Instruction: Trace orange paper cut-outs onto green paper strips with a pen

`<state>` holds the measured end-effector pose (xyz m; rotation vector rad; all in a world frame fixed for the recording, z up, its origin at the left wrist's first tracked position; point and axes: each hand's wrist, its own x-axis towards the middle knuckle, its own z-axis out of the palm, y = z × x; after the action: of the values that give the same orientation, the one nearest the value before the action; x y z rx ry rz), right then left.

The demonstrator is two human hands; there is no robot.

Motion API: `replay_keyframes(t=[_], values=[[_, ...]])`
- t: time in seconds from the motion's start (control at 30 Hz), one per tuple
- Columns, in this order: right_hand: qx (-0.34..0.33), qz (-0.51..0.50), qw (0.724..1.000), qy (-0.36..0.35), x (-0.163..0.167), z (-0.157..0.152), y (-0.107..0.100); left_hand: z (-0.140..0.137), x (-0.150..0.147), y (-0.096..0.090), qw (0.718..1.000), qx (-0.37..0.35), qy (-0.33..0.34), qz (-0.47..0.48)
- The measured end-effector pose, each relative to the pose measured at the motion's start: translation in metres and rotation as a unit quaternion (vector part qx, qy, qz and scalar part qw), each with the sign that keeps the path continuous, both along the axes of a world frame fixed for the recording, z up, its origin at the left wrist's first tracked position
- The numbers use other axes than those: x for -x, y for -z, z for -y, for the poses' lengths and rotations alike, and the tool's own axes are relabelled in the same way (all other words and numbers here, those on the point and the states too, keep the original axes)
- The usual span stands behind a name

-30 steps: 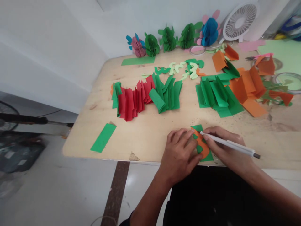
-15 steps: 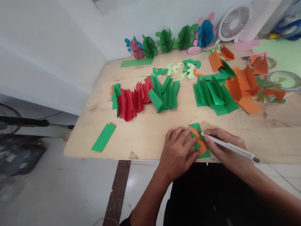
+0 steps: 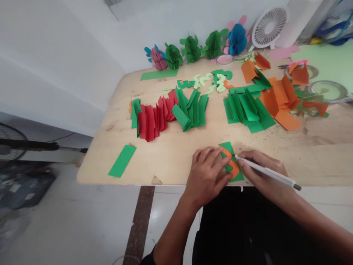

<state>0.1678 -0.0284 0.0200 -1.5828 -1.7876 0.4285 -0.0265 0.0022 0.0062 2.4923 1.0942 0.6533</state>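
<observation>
My left hand lies at the table's front edge with its fingers stretched out, pressing down an orange curved paper cutout. That cutout rests on a small green paper strip, which shows around its edges. In my right hand is a white pen, gripped near its tip. The pen's tip is at the right side of the cutout, over the green strip. Whether it touches the paper, I cannot tell.
Folded red papers, folded green papers and orange papers lie beyond my hands. A loose green strip is at the left. Curved cutouts, finished paper figures and a white fan are at the back.
The view has shifted slightly, so the table's right part appears a little further left and higher. The pen tip stays beside the cutout; both hands keep nearly the same pose.
</observation>
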Motion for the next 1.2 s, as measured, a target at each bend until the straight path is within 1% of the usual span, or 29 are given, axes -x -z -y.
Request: replay_keyframes(t=[0.4,0.63,0.87,1.07,1.2], values=[[0.005,0.014,1.000,0.000,0.0001,0.0029,0.0012,0.0005,-0.0001,0.0001,1.000,0.003,-0.001,-0.006],[-0.011,0.006,1.000,-0.008,0.0001,0.0043,0.0016,0.0007,-0.0003,0.0007,1.000,-0.004,-0.001,-0.003],[-0.019,0.020,1.000,-0.014,-0.0003,0.0048,0.0024,0.0007,-0.0006,0.0006,1.000,-0.004,-0.002,-0.001],[0.004,0.007,1.000,-0.003,0.0007,0.0042,0.0002,0.0007,-0.0005,-0.0003,1.000,0.003,-0.002,-0.005],[0.019,-0.015,0.999,-0.021,-0.0008,0.0014,-0.0022,0.0006,0.0000,-0.0002,1.000,0.004,0.001,-0.002]])
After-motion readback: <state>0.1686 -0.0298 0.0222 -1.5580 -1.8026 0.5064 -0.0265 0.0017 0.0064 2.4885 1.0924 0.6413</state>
